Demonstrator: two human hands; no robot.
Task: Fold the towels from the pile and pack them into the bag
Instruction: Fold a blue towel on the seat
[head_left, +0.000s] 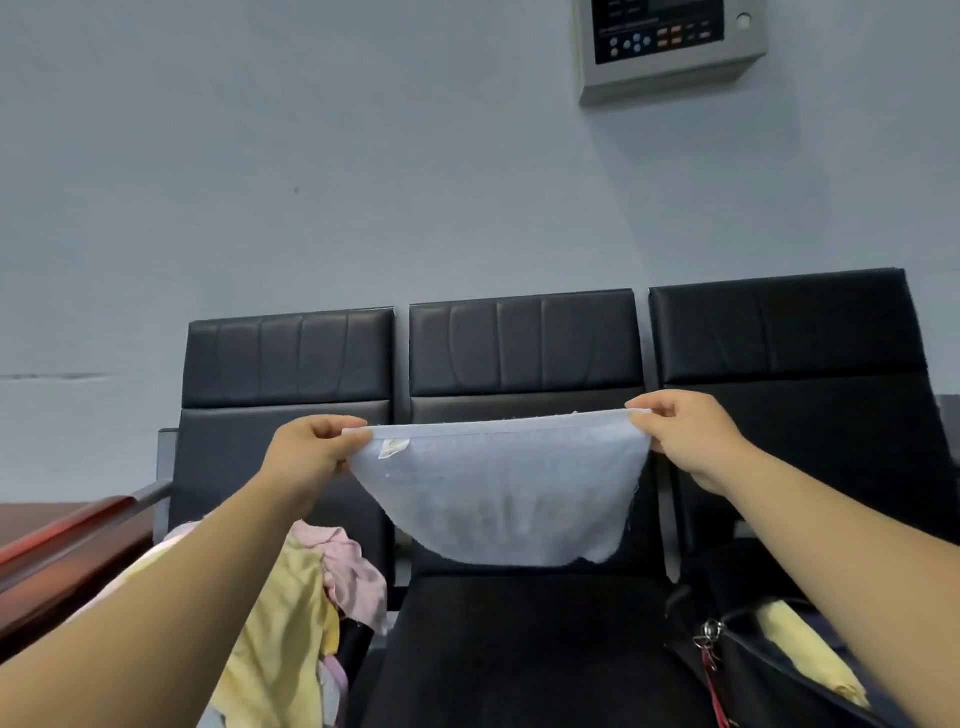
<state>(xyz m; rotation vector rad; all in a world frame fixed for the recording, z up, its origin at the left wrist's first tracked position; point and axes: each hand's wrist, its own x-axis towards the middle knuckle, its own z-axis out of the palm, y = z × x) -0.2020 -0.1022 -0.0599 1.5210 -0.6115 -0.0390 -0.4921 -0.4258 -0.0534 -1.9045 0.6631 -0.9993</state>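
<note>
The white towel (498, 493) hung in the air above the middle seat (519, 649) of a row of black chairs, drawn taut along its top hem. The left hand (311, 449) pinched the hem's left corner between thumb and curled fingers, and the right hand (685, 431) pinched the opposite corner the same way. Below the hem the cloth sagged into a rounded belly, its lower edge clear of the middle seat. A small label (392, 448) showed just under the hem.

The sag suggested a light, limp terry cloth with no stiffness of its own. It would likely fold wherever it was left unsupported, so the corners and hem looked like the surest places to hold it. It seemed neither slippery nor fragile.

To the left of the middle seat lay the pile (291, 613) of yellow and pink towels. To its right stood the black bag (779, 670), open, with a yellow towel (800, 649) inside.
</note>
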